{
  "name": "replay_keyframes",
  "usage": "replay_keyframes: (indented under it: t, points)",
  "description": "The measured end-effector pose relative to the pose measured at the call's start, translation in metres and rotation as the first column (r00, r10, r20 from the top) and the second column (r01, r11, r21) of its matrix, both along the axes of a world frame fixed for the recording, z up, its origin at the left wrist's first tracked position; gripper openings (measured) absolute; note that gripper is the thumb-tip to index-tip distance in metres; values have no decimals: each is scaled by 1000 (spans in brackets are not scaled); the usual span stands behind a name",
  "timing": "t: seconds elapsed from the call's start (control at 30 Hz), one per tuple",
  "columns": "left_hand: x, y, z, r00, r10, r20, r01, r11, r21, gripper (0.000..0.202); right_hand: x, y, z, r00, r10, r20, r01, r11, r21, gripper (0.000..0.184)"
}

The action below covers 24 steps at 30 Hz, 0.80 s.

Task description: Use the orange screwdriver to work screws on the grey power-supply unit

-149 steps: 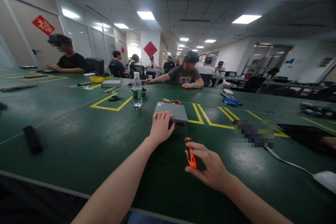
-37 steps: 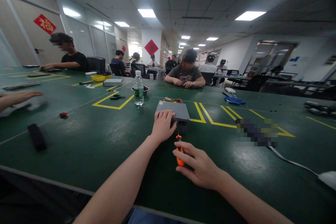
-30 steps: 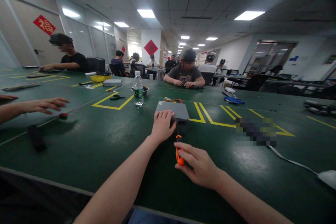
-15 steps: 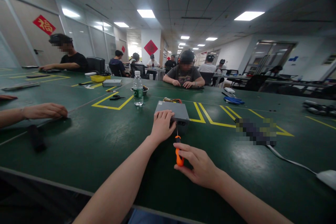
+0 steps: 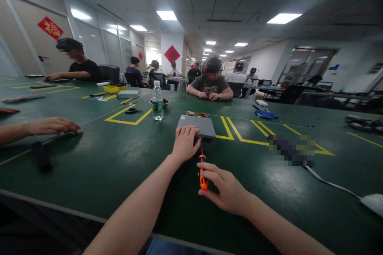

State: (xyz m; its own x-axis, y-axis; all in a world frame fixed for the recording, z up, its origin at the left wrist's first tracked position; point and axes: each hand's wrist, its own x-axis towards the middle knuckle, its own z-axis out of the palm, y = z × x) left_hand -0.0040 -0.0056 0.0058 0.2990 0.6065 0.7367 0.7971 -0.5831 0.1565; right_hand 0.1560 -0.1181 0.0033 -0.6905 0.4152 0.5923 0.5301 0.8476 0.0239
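Note:
A grey computer power supply lies on the green table, its cables bunched behind it. My left hand grips its near left edge, fingers on the top and thumb at the near face. In my right hand is an orange and black screwdriver, held by the handle between fingers and thumb. Its shaft points away from me, up to the near face of the power supply beside my left thumb. Whether the tip sits in a screw cannot be made out.
A water bottle stands beyond my left hand, before a bowl. Another person's hand rests on the table at left. Blue gloves and a white cable lie at right. A person sits opposite.
The screwdriver handle has turned a little in my right fingers. My left hand and the power supply stay put. The other person's hand at left has shifted slightly right.

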Motion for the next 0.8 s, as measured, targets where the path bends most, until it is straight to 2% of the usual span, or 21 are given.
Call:
replay_keyframes:
  t: [0.13, 0.23, 0.37, 0.47, 0.57, 0.67, 0.8]
  points:
    - [0, 0, 0, 1000, -1, 7, 1, 1000, -3, 27, -1, -1, 5, 997, -14, 75, 12, 1000, 26, 34]
    - [0, 0, 0, 1000, -5, 11, 5, 1000, -3, 28, -1, 1, 1, 1000, -7, -9, 8, 997, 76, 28]
    - [0, 1, 0, 1000, -10, 2, 10, 1000, -7, 28, 2, 2, -2, 996, 19, -92, -20, 1000, -8, 32]
    - [0, 1, -1, 1000, -5, 2, 5, 1000, -3, 27, 4, 0, 2, 1000, 11, -20, -12, 999, -50, 37]
    - [0, 1, 0, 1000, -7, 8, 7, 1000, 0, 28, 3, -1, 4, 1000, -19, 23, 19, 1000, 21, 34]
    - [0, 0, 0, 1000, -8, 7, 8, 1000, -2, 28, 3, 1, 1, 998, -21, -59, 25, 997, 67, 29]
    - [0, 0, 0, 1000, -3, 9, 3, 1000, -4, 28, 6, 2, -1, 994, -1, -108, -3, 999, -36, 36]
